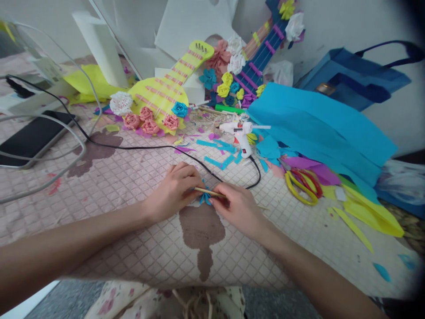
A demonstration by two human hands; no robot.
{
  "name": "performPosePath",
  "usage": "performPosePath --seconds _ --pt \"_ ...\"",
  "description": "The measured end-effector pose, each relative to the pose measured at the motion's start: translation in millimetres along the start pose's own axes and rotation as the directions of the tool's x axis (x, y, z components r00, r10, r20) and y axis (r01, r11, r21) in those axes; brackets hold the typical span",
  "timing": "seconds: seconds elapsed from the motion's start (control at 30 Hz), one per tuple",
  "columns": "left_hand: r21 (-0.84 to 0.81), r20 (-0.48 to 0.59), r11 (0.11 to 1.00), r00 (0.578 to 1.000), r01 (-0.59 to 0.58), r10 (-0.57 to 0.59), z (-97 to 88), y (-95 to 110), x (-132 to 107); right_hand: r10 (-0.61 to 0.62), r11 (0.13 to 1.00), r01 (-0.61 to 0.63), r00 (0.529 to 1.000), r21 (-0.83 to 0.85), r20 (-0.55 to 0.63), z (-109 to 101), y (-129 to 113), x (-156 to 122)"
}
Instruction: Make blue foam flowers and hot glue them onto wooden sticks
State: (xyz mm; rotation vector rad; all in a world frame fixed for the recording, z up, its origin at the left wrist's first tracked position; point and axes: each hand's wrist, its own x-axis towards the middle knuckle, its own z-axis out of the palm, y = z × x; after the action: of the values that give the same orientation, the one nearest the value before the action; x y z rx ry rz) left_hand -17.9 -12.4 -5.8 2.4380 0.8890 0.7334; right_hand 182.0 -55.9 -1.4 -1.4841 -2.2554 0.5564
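Note:
Near the front of the table, my left hand (183, 185) and my right hand (235, 204) meet over a small blue paper flower (205, 198). A thin wooden stick (209, 192) crosses the flower, and my right fingers pinch it. The left fingers are closed at the flower's left edge, by the stick's other end. My fingers hide part of the flower. Just beyond my hands lies a black cord (199, 159), running to a white glue gun (244, 138). Blue paper strips (219, 161) lie in front of the gun.
A yellow paper guitar (162, 95) and a blue one (257, 66), both with paper flowers, stand behind. Yellow and red scissors (303, 186), blue sheets (318, 128) and yellow paper (373, 215) are on the right. A phone (36, 137) and grey cable (78, 161) lie left.

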Motion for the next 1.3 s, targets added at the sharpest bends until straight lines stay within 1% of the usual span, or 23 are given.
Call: performPosePath --seconds 0.13,0.27,0.33,0.4,0.5,0.6,0.73,0.77,0.8,0.83,0.87,0.9,0.97,1.0,1.03,1.07,1.1,1.13,1.17,1.23,1.3 --pt "-0.038 0.015 0.999 1.000 0.011 -0.010 0.5 0 2 -0.007 1.000 0.006 1.000 0.012 0.009 0 1 0" --pt "-0.194 -0.030 0.980 0.998 0.045 -0.052 -3.4 -2 3 -0.002 1.000 0.002 1.000 0.003 -0.001 0 2 0" --pt "-0.297 -0.069 0.952 0.992 0.077 -0.102 -5.7 -4 3 0.000 1.000 0.000 1.000 0.000 -0.010 0 2 0" --pt "-0.403 -0.085 0.904 0.978 0.140 -0.190 -7.4 -6 3 0.001 1.000 -0.001 1.000 0.001 -0.015 0 3 0" --pt "-0.590 -0.036 0.774 0.950 0.229 -0.309 -9.0 -7 5 0.002 1.000 -0.002 1.000 -0.001 -0.019 0 3 -1" --pt "-0.748 0.033 0.606 0.927 0.270 -0.373 -10.0 -9 6 0.002 1.000 -0.002 1.000 -0.005 -0.020 0 3 -2" --pt "-0.871 0.153 0.352 0.870 0.342 -0.468 -17.0 -17 8 0.009 1.000 -0.009 1.000 -0.006 -0.020 -1 2 -2" --pt "-0.886 0.168 0.307 0.859 0.346 -0.483 -20.6 -20 8 0.011 1.000 -0.011 1.000 -0.005 -0.019 -1 2 -2" --pt "-0.891 0.166 0.294 0.853 0.344 -0.496 -24.8 -23 9 0.013 1.000 -0.013 1.000 -0.003 -0.020 -1 2 -3" --pt "-0.889 0.140 0.316 0.854 0.331 -0.501 -29.2 -25 9 0.014 1.000 -0.014 1.000 0.000 -0.022 -1 2 -3" --pt "-0.878 0.094 0.364 0.858 0.311 -0.505 -33.3 -27 9 0.016 1.000 -0.015 1.000 0.003 -0.025 -1 2 -3" --pt "-0.849 0.045 0.432 0.857 0.303 -0.513 -36.9 -28 9 0.018 1.000 -0.018 0.999 0.007 -0.029 -1 1 -3" --pt "-0.732 -0.077 0.608 0.850 0.307 -0.521 -40.6 -27 7 0.022 1.000 -0.022 0.999 0.008 -0.040 -1 1 -2" --pt "-0.637 -0.121 0.705 0.863 0.312 -0.491 -40.6 -25 5 0.024 1.000 -0.024 0.999 0.007 -0.044 -1 0 -2" --pt "-0.526 -0.145 0.792 0.885 0.310 -0.443 -39.2 -22 3 0.028 1.000 -0.027 0.998 0.005 -0.048 -1 0 -2" --pt "-0.408 -0.141 0.869 0.922 0.278 -0.361 -36.8 -19 2 0.032 0.999 -0.032 0.998 0.003 -0.050 -1 0 -2" --pt "-0.308 -0.119 0.923 0.953 0.231 -0.279 -33.6 -15 1 0.036 0.999 -0.036 0.998 0.001 -0.049 -1 0 -1" --pt "-0.243 -0.078 0.953 0.976 0.179 -0.203 -29.9 -11 -1 0.040 0.999 -0.040 0.998 0.001 -0.048 -1 0 -1" --pt "-0.204 -0.040 0.971 0.990 0.122 -0.133 -25.9 -8 -1 0.042 0.999 -0.042 0.998 0.001 -0.046 -1 0 -1" --pt "-0.183 0.000 0.980 0.997 0.076 -0.078 -17.9 -3 -2 0.043 0.999 -0.043 0.998 0.004 -0.047 0 0 -1" --pt "-0.210 0.032 0.975 0.997 0.073 -0.068 -11.0 0 -2 0.038 0.999 -0.037 0.998 0.007 -0.046 1 1 -1"
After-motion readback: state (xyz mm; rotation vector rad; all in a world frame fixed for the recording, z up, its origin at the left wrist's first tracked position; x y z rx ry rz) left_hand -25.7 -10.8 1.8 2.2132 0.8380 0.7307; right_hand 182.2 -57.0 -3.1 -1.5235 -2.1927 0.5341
